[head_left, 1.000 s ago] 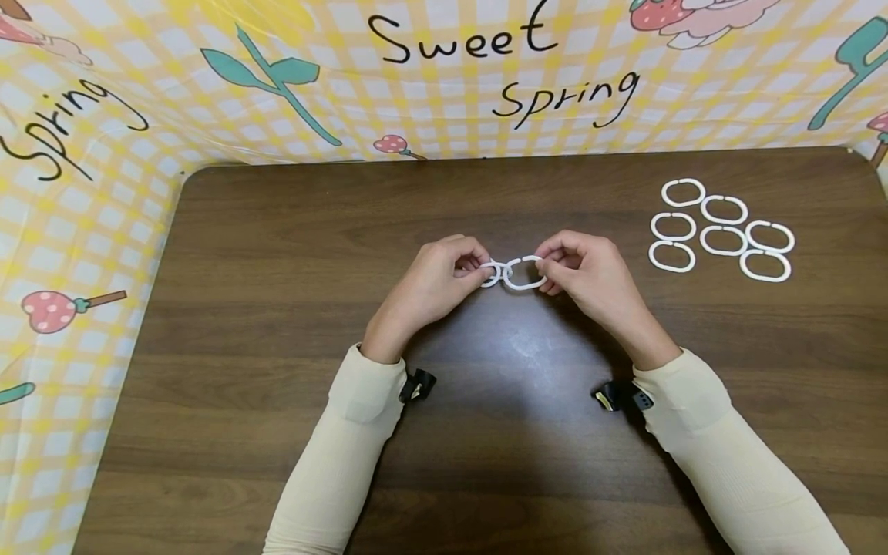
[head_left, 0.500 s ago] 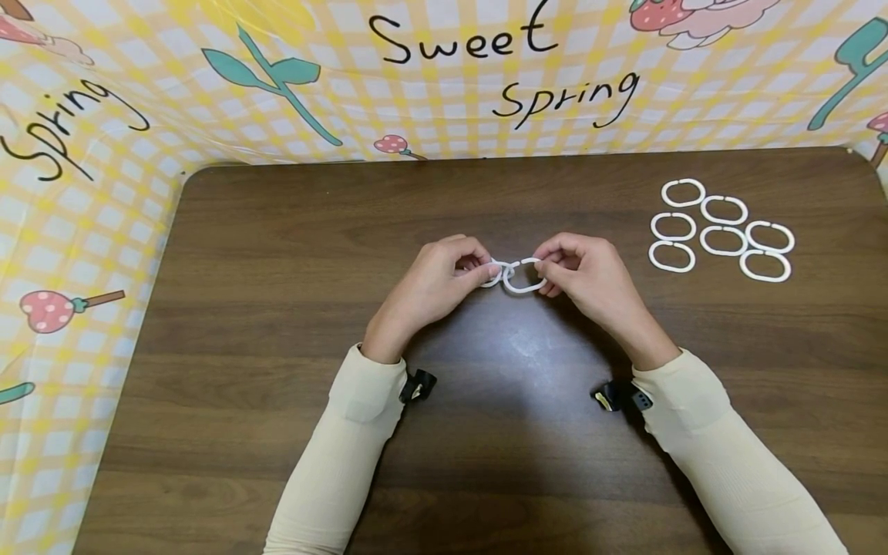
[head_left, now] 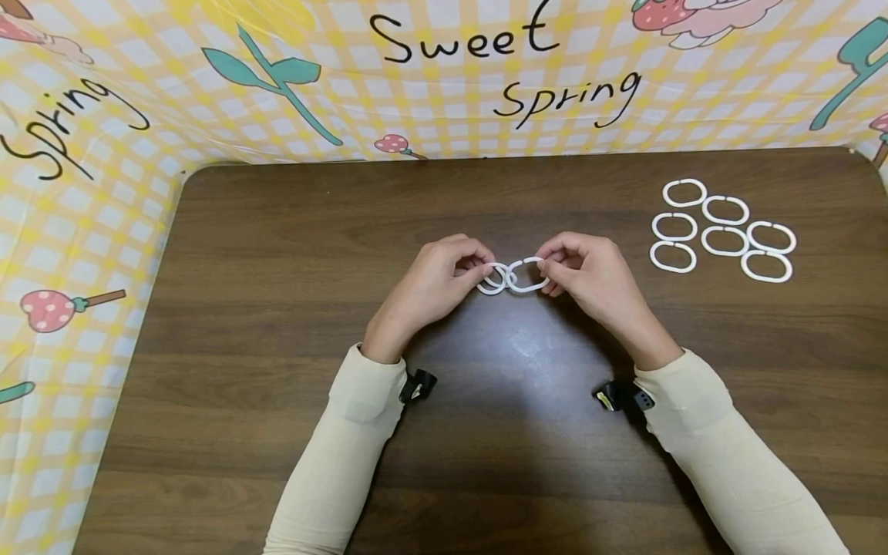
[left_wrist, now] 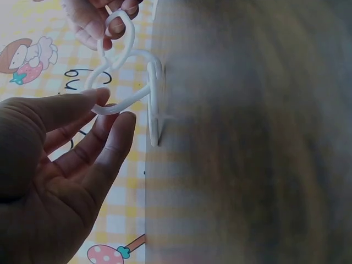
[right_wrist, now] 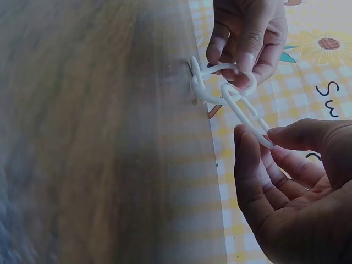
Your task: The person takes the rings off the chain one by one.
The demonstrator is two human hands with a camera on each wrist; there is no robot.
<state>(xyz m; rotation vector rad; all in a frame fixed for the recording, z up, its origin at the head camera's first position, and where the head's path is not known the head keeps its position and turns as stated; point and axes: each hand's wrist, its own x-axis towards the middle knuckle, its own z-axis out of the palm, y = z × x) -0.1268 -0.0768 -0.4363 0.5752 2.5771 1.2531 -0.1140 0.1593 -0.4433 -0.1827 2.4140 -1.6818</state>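
Over the middle of the table, three white plastic chain links hang together between the two hands. The left hand (head_left: 440, 277) pinches one oval link (left_wrist: 132, 99) between thumb and fingertips. From that link dangles a second link (left_wrist: 153, 110), its lower end close to the tabletop. On the other side, the right hand (head_left: 586, 266) pinches the end of a third link (right_wrist: 242, 116), which has a small gap in its long side. This third link passes through the left hand's link, as both wrist views show.
Several loose white links (head_left: 674, 257) lie grouped at the back right of the brown wooden table (head_left: 277, 432). A yellow checked cloth (head_left: 444, 100) with printed words stands behind and to the left. Small black wrist cameras (head_left: 418, 385) sit at both sleeves.
The dangling link now shows more fully below the left fingertips. The right hand's link has shifted slightly rightward and tilted. Both hands otherwise stay nearly in place, keeping their pinches.
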